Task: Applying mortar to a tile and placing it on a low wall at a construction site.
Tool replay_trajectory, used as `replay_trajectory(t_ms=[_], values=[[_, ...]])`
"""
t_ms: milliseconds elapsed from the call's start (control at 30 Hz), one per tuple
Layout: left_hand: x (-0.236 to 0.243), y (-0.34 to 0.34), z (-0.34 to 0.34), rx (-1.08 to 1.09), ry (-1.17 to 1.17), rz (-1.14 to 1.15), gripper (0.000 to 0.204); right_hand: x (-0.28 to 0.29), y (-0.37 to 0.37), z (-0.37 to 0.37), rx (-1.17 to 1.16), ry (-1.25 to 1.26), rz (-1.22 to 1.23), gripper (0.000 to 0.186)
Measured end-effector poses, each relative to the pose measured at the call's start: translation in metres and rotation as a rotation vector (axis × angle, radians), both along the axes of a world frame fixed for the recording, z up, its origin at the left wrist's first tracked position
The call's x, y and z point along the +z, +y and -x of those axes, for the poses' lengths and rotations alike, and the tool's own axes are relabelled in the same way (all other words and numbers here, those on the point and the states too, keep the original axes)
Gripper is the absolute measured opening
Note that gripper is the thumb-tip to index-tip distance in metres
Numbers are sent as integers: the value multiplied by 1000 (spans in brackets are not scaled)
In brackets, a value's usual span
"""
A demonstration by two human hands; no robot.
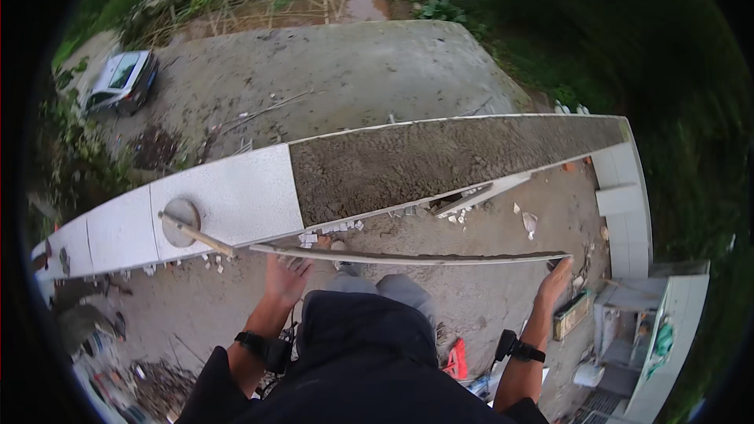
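Observation:
A long, thin tile point(416, 258) is held up nearly edge-on in front of my body, with an uneven grey layer along its far side. My left hand point(287, 276) grips it near its left end, my right hand point(556, 279) at its right end. Just beyond runs a wall top, where a bed of grey mortar point(440, 155) lies spread. To the left of the mortar, white speckled tiles point(228, 188) cover the wall top. A mallet point(181, 222) with a round grey head and wooden handle rests on them, near the tile's left end.
Below the wall, tile scraps point(309, 239) lie along its near side. A white-tiled wall point(624, 204) adjoins at right, with cluttered shelving point(624, 330) nearer me. An orange-red object point(456, 359) lies on the ground. Beyond the wall, a silver car point(122, 82) stands at far left.

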State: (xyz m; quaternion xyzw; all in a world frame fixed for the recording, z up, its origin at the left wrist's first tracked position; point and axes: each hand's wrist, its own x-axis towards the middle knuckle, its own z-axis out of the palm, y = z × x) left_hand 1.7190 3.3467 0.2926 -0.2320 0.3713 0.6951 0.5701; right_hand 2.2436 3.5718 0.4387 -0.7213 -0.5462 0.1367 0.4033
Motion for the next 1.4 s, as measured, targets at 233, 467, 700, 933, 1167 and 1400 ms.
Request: replay_trajectory(t_ms=[233,467,700,933,1167,1400], values=[[-19,30,-61,118,-93,139,83,10,192,65,200,-386,-326,60],[-8,77,-113,197,30,360,68,-63,347,123,350,-281,-389,62],[-75,116,-123,278,380,711,41,-194,417,134,483,-389,-9,62],[-120,154,-97,290,463,823,32,-258,450,168,529,-487,231,65],[-150,162,-68,290,472,912,33,-292,463,204,569,-604,373,68],[-156,170,-54,268,471,957,30,-308,470,217,564,-607,369,68]])
